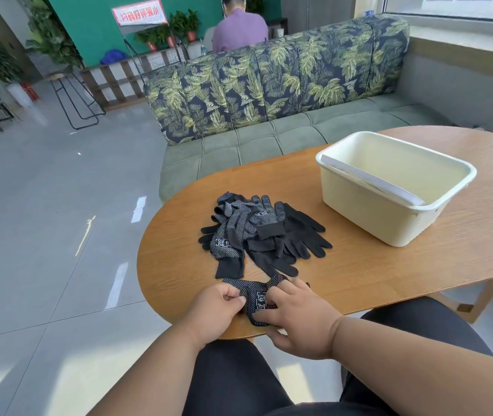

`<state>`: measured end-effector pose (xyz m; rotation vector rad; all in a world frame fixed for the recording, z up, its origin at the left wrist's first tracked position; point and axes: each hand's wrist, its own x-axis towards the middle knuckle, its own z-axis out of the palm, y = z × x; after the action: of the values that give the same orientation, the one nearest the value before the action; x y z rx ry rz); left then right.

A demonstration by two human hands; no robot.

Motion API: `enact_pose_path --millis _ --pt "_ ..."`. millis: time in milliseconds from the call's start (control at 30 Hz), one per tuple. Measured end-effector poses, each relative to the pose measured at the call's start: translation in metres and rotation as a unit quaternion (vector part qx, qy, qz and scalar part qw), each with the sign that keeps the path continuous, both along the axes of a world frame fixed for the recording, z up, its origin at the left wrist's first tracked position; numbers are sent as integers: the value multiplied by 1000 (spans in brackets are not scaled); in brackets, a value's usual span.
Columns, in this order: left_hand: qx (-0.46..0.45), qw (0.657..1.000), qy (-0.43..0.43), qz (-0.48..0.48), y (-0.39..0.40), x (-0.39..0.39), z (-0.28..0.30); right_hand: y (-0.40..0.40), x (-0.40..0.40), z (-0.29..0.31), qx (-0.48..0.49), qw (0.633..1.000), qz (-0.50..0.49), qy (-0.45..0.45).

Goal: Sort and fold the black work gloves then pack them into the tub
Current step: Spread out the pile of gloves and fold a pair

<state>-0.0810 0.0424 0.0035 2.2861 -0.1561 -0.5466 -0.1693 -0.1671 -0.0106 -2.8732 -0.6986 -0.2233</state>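
At the near edge of the oval wooden table (pixel 389 265) one black dotted glove (pixel 255 298) lies crosswise, its long axis running left to right, its fingertips toward the right and a little away from the person. White printed characters show on its palm, partly covered and not readable from here. The left hand (pixel 212 313) pinches the glove's left end between thumb and curled fingers. The right hand (pixel 302 316) lies flat over its right half, fingers spread and pressing down.

Just beyond it sits one loose pile of gloves (pixel 263 232), overlapping so much that an exact count cannot be made; at least five show. Some lie dotted side up, others plain black, and they point every way. The nearest left one has its cuff toward the person and shows a boxed white mark of two characters.

One cream plastic tub (pixel 359 205) stands to the right of the pile, apart from it, with no glove visible inside.

Behind the table is a green sofa (pixel 269 139) with a leaf-print back. A red-and-white sign (pixel 140 12) by the far wall reads mirrored.
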Motion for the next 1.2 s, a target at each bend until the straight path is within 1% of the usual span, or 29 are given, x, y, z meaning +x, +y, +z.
enact_pose_path --millis 133,333,467,533,567,633,733,767,800,867,933,1033,1100,1200 --pt "44 999 -16 7 -12 -4 -3 -4 -2 2 -13 1000 13 10" --pt "94 993 -58 35 -22 -13 -5 -9 -3 0 -56 998 33 -5" --pt "106 989 -88 49 -25 -19 -6 -11 -3 -2 -68 997 40 -10" --pt "120 983 -134 44 -26 -26 -6 -11 -4 -3 -65 997 39 -15" --pt "137 974 -176 35 -27 -30 -5 -11 -4 -3 -55 998 39 -19" --pt "176 944 -278 2 -26 -36 -5 -12 -5 -4 -12 999 37 -30" --pt "186 894 -399 -89 -22 -40 -17 -15 -5 -4 61 996 28 -58" --pt "183 875 -431 -122 -21 -40 -23 -17 -3 -3 78 994 10 -71" --pt "183 866 -444 -141 -20 -40 -28 -21 -2 -1 93 992 -19 -82" --pt "181 862 -444 -165 -19 -41 -32 -29 0 3 117 985 -98 -80" --pt "187 858 -446 -173 -19 -44 -30 -38 2 7 108 977 -182 -34" --pt "229 843 -450 -186 -24 -49 -26 -46 2 7 52 957 -282 55" --pt "250 836 -446 -197 -28 -52 -26 -47 2 6 33 947 -305 97" --pt "270 829 -445 -204 -30 -55 -26 -45 6 9 49 939 -309 141"
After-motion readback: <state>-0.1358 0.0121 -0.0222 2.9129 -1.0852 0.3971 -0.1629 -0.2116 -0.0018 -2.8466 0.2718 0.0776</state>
